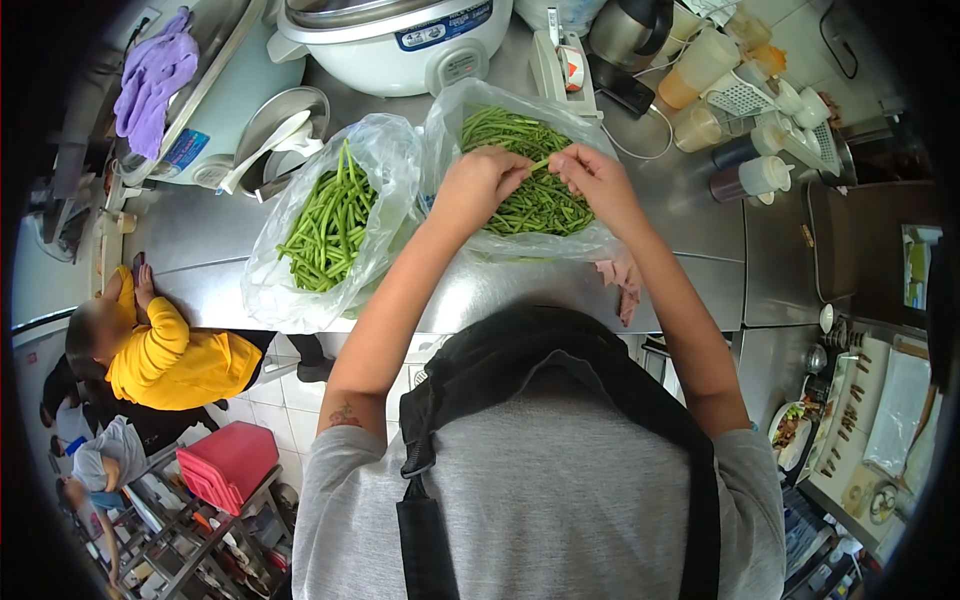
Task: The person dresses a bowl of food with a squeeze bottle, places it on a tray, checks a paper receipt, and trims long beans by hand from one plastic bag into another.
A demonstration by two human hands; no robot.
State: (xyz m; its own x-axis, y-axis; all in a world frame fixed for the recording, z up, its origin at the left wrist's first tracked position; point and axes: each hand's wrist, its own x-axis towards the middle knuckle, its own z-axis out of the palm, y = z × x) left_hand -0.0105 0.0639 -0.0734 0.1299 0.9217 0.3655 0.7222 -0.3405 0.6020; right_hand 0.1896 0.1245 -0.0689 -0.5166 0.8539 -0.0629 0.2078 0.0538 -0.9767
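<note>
Between my two hands, a green bean (540,165) is pinched near its ends. My left hand (484,180) grips one side of it, and my right hand (590,178) grips the other, fingers closed. Below them lies a clear plastic bag (447,117) full of long, thin green beans (540,207). To its left stands a second clear plastic bag (275,262), holding shorter green bean pieces (325,230). Both bags rest on the steel counter (690,215).
Behind the bags are a large white rice cooker (400,50) and a metal bowl (305,105) with utensils. Sauce bottles (700,68) stand at the back right. A pink cloth (622,282) hangs by the counter edge. A person in yellow (185,355) is at the left.
</note>
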